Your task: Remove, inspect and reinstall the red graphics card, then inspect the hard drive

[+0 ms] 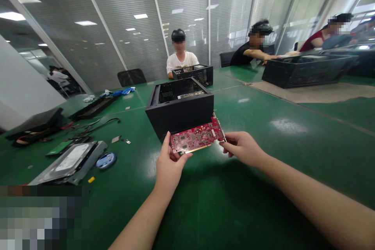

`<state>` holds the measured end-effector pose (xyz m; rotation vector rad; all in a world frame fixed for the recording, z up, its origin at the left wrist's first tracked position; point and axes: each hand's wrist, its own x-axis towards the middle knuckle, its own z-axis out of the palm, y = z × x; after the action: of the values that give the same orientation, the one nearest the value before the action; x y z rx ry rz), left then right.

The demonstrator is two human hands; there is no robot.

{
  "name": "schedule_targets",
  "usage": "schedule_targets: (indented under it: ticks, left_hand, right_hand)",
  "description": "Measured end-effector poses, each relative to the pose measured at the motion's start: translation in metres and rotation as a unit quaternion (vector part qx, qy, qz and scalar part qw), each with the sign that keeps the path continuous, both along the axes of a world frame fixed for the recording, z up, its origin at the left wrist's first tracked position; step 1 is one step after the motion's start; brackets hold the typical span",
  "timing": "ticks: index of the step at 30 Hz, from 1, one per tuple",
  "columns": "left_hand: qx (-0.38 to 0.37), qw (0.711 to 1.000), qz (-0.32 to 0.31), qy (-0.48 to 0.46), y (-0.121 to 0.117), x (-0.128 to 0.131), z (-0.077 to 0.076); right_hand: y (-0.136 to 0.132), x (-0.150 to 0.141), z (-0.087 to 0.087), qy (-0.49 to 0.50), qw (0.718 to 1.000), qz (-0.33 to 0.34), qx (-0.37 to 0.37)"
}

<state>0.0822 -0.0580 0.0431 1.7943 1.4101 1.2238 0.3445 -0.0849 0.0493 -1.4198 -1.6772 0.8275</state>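
A red circuit card [197, 137] with a gold edge connector is held flat above the green table [263, 156], just in front of an open black computer case [179, 107]. My left hand [169, 166] pinches the card's left end between thumb and fingers. My right hand [243, 148] grips its right end, by the metal bracket. Both hands are closed on the card.
A hard drive in a metal cage [72, 163] and a small blue round thing [105, 160] lie at the left, with cables and parts [88, 125] behind. Three other people sit at the far side with black cases [193, 73] [304, 70].
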Motion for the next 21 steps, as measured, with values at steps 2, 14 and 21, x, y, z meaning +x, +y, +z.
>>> schedule_targets:
  ticks: [2, 14, 21]
  left_hand:
    - [-0.003, 1.0, 0.004, 0.005, 0.0, 0.0, 0.0]
    - [-0.036, 0.999, 0.01, 0.002, 0.018, -0.005, -0.012]
    - [-0.044, 0.999, 0.015, -0.024, 0.028, -0.006, -0.024]
  right_hand:
    - [0.0, 0.0, 0.0, 0.001, 1.0, 0.002, 0.001]
    - [0.0, -0.017, -0.003, -0.062, 0.996, 0.01, 0.07]
    - [-0.008, -0.027, 0.004, -0.099, 0.991, 0.026, 0.084]
